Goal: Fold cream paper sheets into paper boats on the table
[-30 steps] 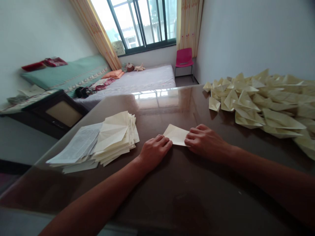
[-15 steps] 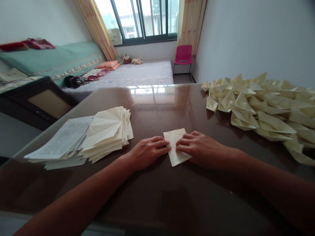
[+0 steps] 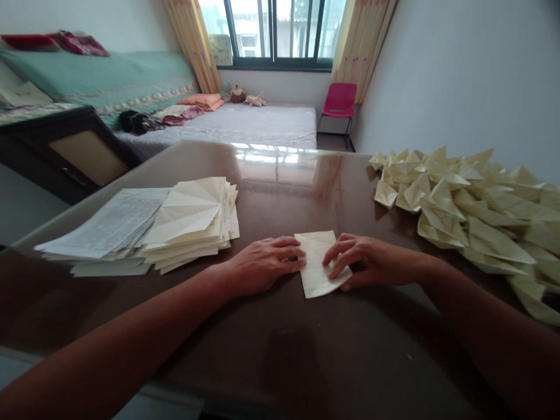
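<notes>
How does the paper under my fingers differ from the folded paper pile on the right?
The handled paper lies nearly flat; the folded paper pile has pointed, raised shapes. The handled paper is one small piece, while the pile holds many. Both are cream-coloured.

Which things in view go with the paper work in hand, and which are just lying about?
Likely part of the work:
small cream paper, at both hands' fingertips
stack of cream sheets
pile of folded paper shapes
possibly the printed sheets

Apparently just lying about:
pink chair
square clock
pale soft toy on the bed
</notes>
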Motion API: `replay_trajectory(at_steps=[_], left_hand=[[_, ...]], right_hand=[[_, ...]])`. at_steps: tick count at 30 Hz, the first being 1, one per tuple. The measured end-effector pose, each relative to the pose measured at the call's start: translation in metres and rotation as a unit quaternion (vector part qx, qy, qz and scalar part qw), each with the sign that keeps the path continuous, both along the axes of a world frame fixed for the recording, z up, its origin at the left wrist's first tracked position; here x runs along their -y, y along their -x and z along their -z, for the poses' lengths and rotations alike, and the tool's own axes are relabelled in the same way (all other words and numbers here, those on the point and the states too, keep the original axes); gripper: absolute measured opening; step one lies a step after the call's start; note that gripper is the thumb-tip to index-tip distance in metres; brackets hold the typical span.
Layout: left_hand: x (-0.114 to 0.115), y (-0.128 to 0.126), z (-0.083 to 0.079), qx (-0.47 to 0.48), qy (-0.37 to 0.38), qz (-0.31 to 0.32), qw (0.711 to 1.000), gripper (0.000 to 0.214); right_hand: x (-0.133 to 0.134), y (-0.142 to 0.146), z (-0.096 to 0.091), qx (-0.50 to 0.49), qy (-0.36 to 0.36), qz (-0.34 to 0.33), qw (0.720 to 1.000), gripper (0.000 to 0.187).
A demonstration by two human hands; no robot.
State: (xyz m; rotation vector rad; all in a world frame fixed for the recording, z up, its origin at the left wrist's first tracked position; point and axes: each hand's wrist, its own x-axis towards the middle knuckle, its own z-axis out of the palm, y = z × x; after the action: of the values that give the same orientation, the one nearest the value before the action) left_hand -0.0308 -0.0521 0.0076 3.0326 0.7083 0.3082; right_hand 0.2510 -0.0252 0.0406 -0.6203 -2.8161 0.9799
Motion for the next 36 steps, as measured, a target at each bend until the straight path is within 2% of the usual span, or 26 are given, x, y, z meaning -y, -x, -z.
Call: replay_trajectory(at_steps=[4,7,9,12,16,20,24,27,32,36], left_hand=[[0.001,0.0,0.002,-0.004,-0.015,0.002,1.0,0.034],[0.002,-0.001,0.001,-0.001,-0.037,-0.005,0.999,0.033],[0.004,-0.001,0.0,0.006,-0.05,-0.012,0.999,0.032],[0.008,-0.002,-0.002,0.006,-0.052,-0.004,0.999,0.032],[0.02,-0.008,-0.009,0.013,-0.008,0.052,0.999,0.032],[0.028,-0.014,-0.016,0.037,0.062,0.103,0.992,0.019],[0.025,-0.015,-0.015,0.033,0.101,0.068,0.992,0.023],[0.021,-0.015,-0.01,0.023,0.067,0.034,0.997,0.026],[0.024,-0.022,-0.005,0.028,-0.004,0.018,0.999,0.036],[0.028,-0.026,-0.006,0.023,-0.012,0.01,1.0,0.028]], right_hand=[[0.015,0.013,0.005,0.009,-0.105,0.054,0.993,0.04],[0.027,0.024,0.023,0.06,-0.168,0.038,0.983,0.055],[0.029,0.027,0.036,0.084,-0.205,0.055,0.974,0.063],[0.022,0.024,0.047,0.113,-0.233,0.068,0.963,0.064],[0.01,0.019,0.05,0.127,-0.263,0.112,0.95,0.06],[0.004,0.017,0.052,0.139,-0.272,0.153,0.94,0.056],[0.001,0.015,0.054,0.117,-0.256,0.172,0.944,0.05],[-0.003,0.011,0.054,0.086,-0.233,0.167,0.954,0.047],[-0.01,0.006,0.055,0.026,-0.214,0.159,0.963,0.044],[-0.013,0.005,0.056,-0.017,-0.194,0.158,0.968,0.041]])
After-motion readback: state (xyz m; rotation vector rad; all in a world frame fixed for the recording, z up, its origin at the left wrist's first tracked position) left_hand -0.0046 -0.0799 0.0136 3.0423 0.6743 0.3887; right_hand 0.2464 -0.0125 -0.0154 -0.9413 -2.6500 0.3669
